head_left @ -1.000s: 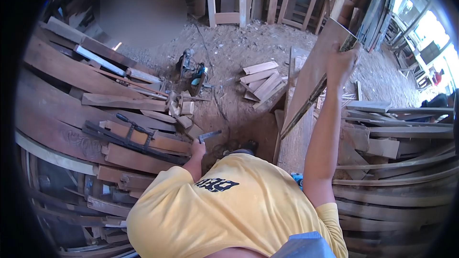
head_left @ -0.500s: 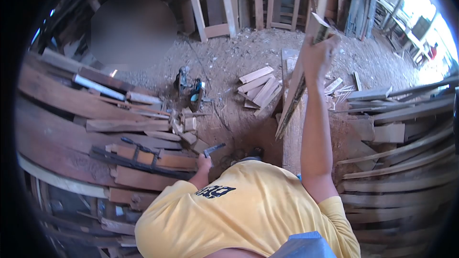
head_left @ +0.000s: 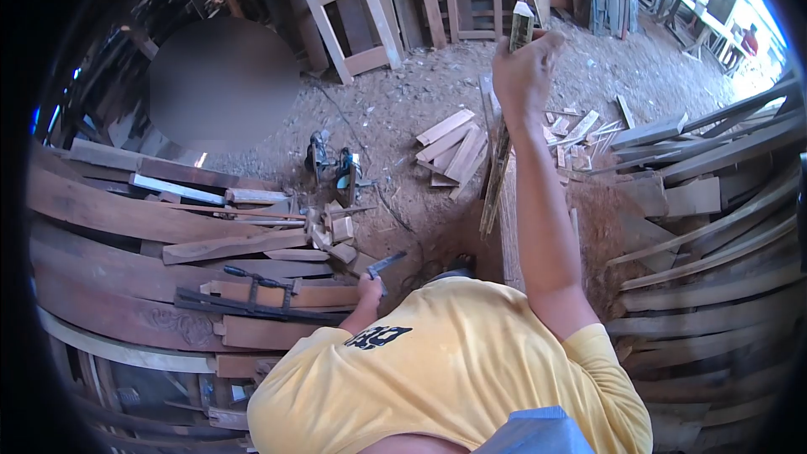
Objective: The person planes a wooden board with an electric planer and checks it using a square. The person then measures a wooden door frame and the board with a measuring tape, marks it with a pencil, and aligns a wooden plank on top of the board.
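Observation:
My right hand [head_left: 528, 76] is raised in front of me, fingers wrapped round a long wooden strip [head_left: 497, 176]. The strip's upper end rises above the hand, and its lower end slants down beside a plank bench [head_left: 510, 240]. Low at my left side, my left hand [head_left: 368, 287] is closed on a small dark L-shaped tool that looks like a try square [head_left: 387, 264]. A black clamp [head_left: 256, 288] lies on boards left of that hand.
Stacked boards [head_left: 109, 240] fill the left, with more planks [head_left: 714, 240] at right. Cut wood pieces [head_left: 454, 151] and power tools [head_left: 336, 164] lie on the dirt floor. Door frames [head_left: 340, 13] lean at the back. A distant person [head_left: 749, 39] is at far right.
My right hand and the wooden strip have shifted left in view, and the strip has turned to show its narrow edge. The left hand still grips the L-shaped tool, slightly further right.

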The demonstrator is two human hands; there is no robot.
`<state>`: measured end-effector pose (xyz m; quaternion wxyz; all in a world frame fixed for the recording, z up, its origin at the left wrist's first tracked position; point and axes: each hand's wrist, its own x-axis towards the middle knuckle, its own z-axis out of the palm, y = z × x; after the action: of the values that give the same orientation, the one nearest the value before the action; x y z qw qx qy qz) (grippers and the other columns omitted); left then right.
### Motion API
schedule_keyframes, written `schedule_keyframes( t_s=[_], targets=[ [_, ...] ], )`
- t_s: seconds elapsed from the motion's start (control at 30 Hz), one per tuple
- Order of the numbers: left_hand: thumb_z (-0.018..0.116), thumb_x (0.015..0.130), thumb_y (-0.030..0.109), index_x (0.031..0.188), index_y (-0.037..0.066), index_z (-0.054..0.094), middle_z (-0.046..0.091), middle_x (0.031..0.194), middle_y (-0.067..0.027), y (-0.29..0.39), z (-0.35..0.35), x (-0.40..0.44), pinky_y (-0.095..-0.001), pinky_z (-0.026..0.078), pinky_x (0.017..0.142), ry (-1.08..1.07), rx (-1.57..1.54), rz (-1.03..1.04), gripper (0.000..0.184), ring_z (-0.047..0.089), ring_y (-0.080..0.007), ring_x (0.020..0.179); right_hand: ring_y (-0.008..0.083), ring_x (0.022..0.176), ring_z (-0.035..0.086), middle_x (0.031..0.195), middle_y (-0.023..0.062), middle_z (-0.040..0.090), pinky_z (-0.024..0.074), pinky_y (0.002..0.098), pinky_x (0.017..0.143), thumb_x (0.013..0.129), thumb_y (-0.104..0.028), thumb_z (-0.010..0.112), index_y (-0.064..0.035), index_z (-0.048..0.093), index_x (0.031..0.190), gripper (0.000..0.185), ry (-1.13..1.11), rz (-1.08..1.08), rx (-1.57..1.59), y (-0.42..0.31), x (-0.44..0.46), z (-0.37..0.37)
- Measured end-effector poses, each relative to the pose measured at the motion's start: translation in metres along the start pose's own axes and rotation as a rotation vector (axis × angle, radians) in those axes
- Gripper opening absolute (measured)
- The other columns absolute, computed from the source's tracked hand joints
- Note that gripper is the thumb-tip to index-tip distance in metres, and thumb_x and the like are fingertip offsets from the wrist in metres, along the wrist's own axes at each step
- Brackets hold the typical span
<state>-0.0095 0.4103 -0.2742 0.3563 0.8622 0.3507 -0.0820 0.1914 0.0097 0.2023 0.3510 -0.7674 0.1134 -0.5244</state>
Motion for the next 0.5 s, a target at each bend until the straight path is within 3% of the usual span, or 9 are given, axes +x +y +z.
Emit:
schedule_keyframes(
  t_s=[0.27,0.37,0.5],
  targets=[
    [0.074,0.088,0.021,0.096,0.003,0.064,0.072,0.094,-0.0183,-0.005,0.003,0.01,-0.0458,0.054,0.081,-0.011,0.051,0.044,0.021,0.071,-0.0344,0.088,0.0398,0.106,0.054,0.108,0.023,0.05,0.045,0.0499,0.091,0.083,-0.009,0.074,0.0057,0.042,0.109,0.044,0.016,0.021,0.044,-0.001,0.0,-0.002],
    [0.074,0.088,0.021,0.096,0.003,0.064,0.072,0.093,-0.0185,-0.004,-0.001,0.011,-0.0461,0.054,0.081,-0.021,0.056,0.071,0.022,0.071,-0.035,0.088,0.0418,0.103,0.059,0.11,0.0238,0.052,0.0479,0.0499,0.088,0.087,-0.014,0.075,0.0039,0.042,0.114,0.046,0.027,0.005,0.0,-0.002,-0.001,-0.004],
    [0.074,0.088,0.021,0.096,0.003,0.064,0.071,0.095,-0.0191,0.001,-0.004,0.014,-0.0468,0.053,0.082,-0.042,0.046,0.077,0.022,0.071,-0.0352,0.091,0.0386,0.104,0.055,0.109,0.0214,0.05,0.0465,0.0485,0.089,0.082,-0.009,0.075,0.0048,0.042,0.108,0.044,0.016,0.015,0.035,-0.002,0.0,-0.006]
  ],
)
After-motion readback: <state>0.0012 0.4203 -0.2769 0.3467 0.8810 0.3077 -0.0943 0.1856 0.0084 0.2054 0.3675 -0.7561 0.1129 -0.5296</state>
